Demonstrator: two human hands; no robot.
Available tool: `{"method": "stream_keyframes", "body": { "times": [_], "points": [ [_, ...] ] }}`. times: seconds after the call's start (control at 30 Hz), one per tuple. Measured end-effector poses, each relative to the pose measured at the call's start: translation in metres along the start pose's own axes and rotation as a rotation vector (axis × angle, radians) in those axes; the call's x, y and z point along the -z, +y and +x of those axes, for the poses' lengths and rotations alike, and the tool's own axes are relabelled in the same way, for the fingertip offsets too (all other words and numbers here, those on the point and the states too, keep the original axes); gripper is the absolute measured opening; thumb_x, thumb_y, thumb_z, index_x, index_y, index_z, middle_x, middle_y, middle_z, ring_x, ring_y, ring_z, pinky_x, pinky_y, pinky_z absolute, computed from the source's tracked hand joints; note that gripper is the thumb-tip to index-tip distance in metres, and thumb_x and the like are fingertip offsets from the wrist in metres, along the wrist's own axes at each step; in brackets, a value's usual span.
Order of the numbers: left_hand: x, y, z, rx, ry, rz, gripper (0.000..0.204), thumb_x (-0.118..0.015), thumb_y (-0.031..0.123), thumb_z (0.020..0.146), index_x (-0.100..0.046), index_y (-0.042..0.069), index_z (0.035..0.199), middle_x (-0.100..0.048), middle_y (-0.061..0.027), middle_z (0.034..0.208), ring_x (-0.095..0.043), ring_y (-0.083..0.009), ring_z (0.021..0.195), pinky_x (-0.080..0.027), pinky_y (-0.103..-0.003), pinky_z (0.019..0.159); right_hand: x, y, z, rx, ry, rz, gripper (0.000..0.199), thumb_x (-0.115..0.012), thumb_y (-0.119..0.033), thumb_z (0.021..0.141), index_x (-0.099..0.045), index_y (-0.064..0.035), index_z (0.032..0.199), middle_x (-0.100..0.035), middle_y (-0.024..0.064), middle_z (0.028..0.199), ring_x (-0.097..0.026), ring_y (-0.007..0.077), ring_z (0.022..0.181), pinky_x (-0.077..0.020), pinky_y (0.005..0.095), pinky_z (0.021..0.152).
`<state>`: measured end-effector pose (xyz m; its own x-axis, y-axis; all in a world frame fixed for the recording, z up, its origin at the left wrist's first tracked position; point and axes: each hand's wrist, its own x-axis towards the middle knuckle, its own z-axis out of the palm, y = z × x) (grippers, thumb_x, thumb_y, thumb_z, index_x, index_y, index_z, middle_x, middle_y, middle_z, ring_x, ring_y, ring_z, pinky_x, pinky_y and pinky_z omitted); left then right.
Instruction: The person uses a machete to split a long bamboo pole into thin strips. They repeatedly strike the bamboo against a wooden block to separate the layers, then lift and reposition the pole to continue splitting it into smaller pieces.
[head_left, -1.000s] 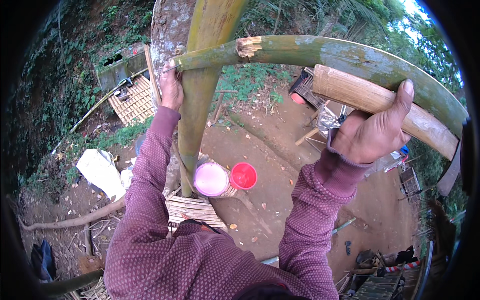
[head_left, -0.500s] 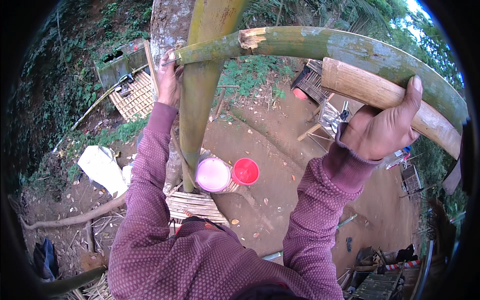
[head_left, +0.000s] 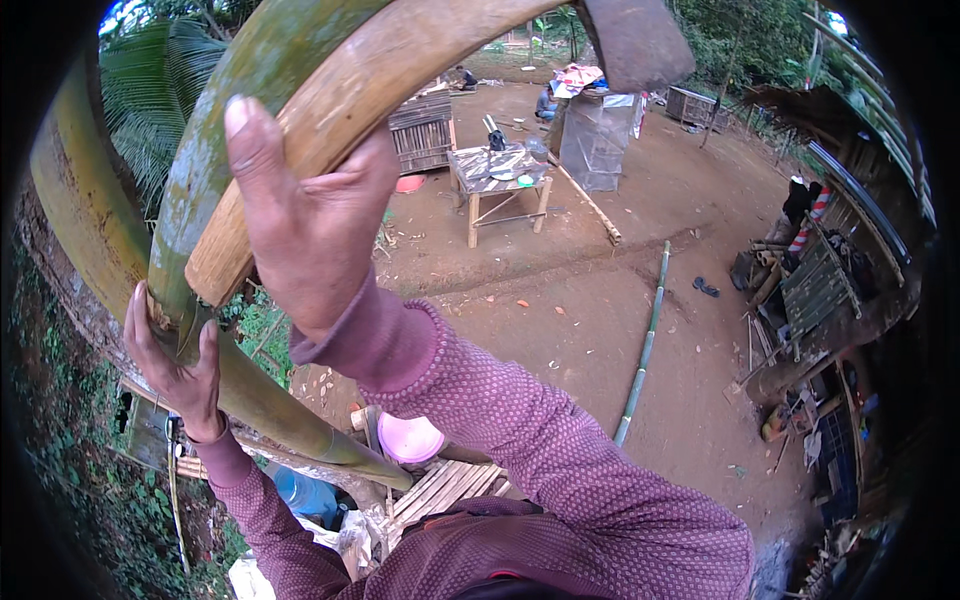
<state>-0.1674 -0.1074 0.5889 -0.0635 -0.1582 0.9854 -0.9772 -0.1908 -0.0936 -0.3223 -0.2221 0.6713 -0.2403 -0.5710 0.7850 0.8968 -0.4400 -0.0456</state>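
My right hand (head_left: pixel 315 215) is closed around the wooden handle of an axe (head_left: pixel 400 70), whose dark metal head shows at the top. Its thumb lies against a green bamboo pole (head_left: pixel 185 200) that runs alongside the handle. At that pole's lower end, my left hand (head_left: pixel 180 370) is cupped round it, thumb on one side and fingers on the other. This end meets a thicker, yellowish-green upright bamboo (head_left: pixel 300 420). Whether a nail or peg sits in the joint is hidden.
Below stand a pink basin (head_left: pixel 410 437), a blue container (head_left: pixel 305 495) and a slatted bamboo platform (head_left: pixel 445 490). Ahead are a bamboo table (head_left: pixel 500 185) and a plastic-wrapped stand (head_left: pixel 592 145). One long bamboo pole (head_left: pixel 645 345) lies on the dirt; a shelter (head_left: pixel 850 290) stands right.
My view has swung to the right. The axe head has come into sight, and the bamboo pole now appears steeper at the left. The dark nail-like pin by my left hand no longer shows.
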Motion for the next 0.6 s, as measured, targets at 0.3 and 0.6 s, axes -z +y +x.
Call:
{"method": "stream_keyframes", "body": {
  "times": [0.3,0.6],
  "points": [
    [-0.014,-0.037,0.016,0.055,-0.112,-0.072,0.07,-0.049,0.053,0.085,-0.039,0.001,0.131,-0.049,-0.0189,0.127,-0.051,-0.0348,0.112,-0.042,-0.041,0.09,-0.002,-0.003,-0.003,-0.136,0.0,0.004,0.019,-0.061,-0.007,0.085,-0.052,0.0015,0.099,-0.059,0.0023,0.086,-0.054,0.006,0.075,-0.0454,0.0216,0.064],
    [-0.023,-0.028,0.017,0.107,-0.118,-0.041,0.056,-0.056,0.015,0.082,-0.037,0.003,0.133,-0.048,-0.0177,0.128,-0.048,-0.0366,0.114,-0.04,-0.04,0.093,0.008,-0.008,0.002,-0.208,-0.044,-0.015,0.02,-0.061,-0.013,0.087,-0.057,0.0015,0.1,-0.062,0.0031,0.089,-0.056,0.0065,0.079,-0.0471,0.0224,0.067]
  ]
}}
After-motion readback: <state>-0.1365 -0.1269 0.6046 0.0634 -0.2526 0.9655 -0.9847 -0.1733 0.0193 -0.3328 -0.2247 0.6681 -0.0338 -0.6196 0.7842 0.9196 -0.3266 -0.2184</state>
